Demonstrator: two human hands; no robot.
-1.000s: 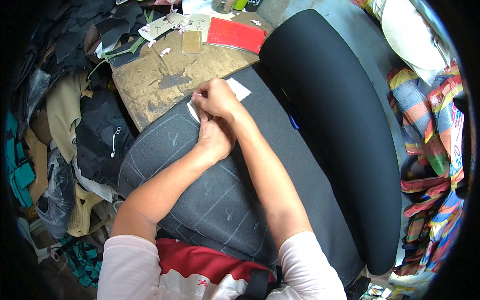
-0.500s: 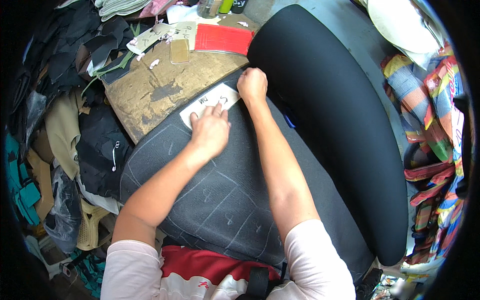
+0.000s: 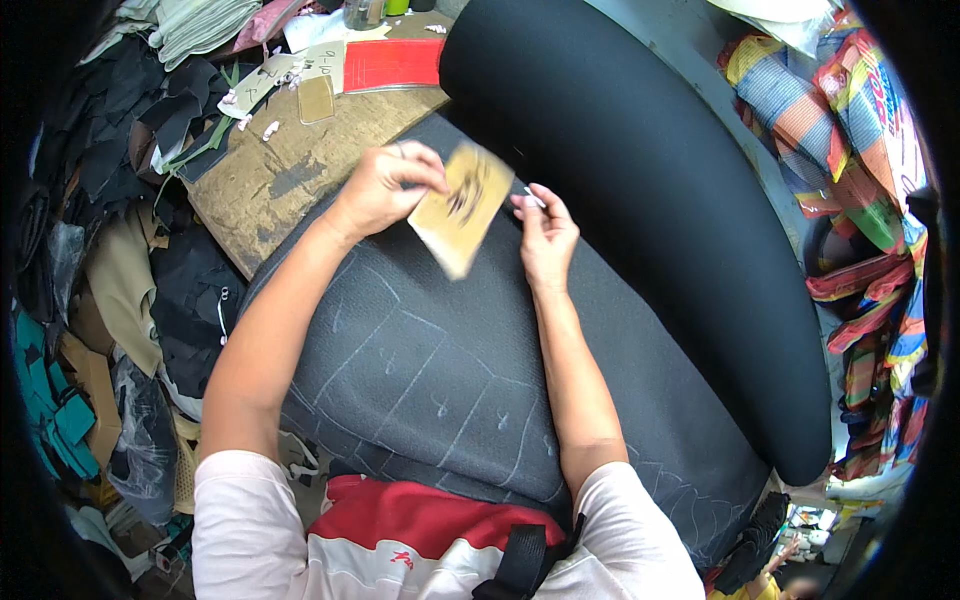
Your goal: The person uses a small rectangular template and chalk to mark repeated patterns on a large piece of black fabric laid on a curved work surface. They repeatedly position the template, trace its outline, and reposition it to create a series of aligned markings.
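Observation:
Pinched in my left hand (image 3: pixel 385 190) is a tan card template (image 3: pixel 470 215) with dark handwriting, raised off the fabric and blurred by motion. My right hand (image 3: pixel 547 240) is just right of the card, its fingers closed on a small white piece of chalk (image 3: pixel 535 198). Below both hands spreads dark grey fabric (image 3: pixel 520 340), marked with pale chalk outlines and small signs in several panels. The fabric's thick black roll (image 3: pixel 640 170) lies along the right side.
Under the fabric's far left edge is a worn wooden board (image 3: pixel 290 170). On it rest a red card (image 3: pixel 390 66), a small tan card (image 3: pixel 316 100) and white scraps. Dark offcuts (image 3: pixel 110 120) pile up at left; checked woven bags (image 3: pixel 790 100) stand at right.
The template lay flat, pale side up, beneath my left hand; now it is lifted and shows a tan face. My right hand has drawn back from its corner toward me.

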